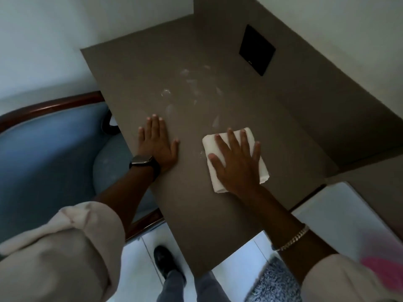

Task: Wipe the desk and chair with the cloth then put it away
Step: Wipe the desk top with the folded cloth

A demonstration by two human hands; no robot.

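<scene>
Both hands [236, 164] flat; right presses cloth [256, 159].

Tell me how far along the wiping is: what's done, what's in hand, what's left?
Done: nothing clearly finished. In hand: the right hand presses the folded white cloth flat on the desk, while the left hand braces on the surface. Left: white smudges remain beyond the hands, the blue chair looks untouched with faint specks on its seat, and the cloth is not yet put away.

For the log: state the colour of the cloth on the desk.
White, seen in the head view: the cloth lies folded under the right hand.
</scene>
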